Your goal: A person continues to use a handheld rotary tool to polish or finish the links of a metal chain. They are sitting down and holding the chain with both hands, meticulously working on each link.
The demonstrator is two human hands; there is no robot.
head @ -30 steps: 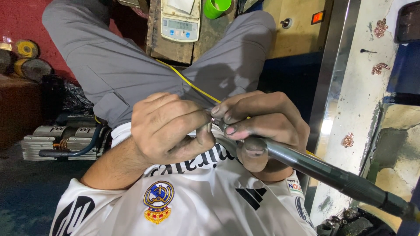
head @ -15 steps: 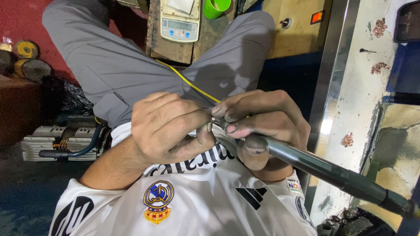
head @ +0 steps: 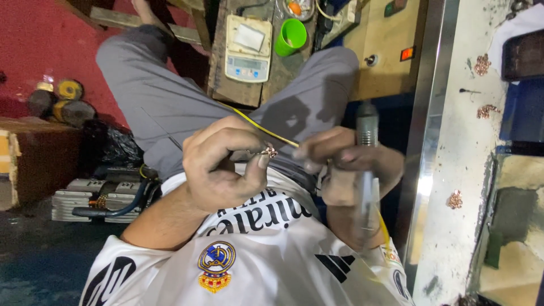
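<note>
Copper-coloured ring (head: 268,151) pinched at left hand (head: 222,165) fingertips, beside right hand (head: 348,165).

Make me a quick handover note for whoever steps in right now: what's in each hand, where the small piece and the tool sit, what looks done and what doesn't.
Left hand: pinches a small coppery piece at the fingertips, held over the lap.
Right hand: wrapped around a grey rotary handpiece, which stands nearly upright and is motion-blurred. A thin yellow wire runs across the lap to this hand.
The tool tip is hidden, so I cannot tell whether it touches the piece.
Nearby: a scale and a green cup beyond the knees; similar coppery pieces lie on the white bench at the right.
Done: piece is gripped. How far it is worked cannot be seen.
</note>
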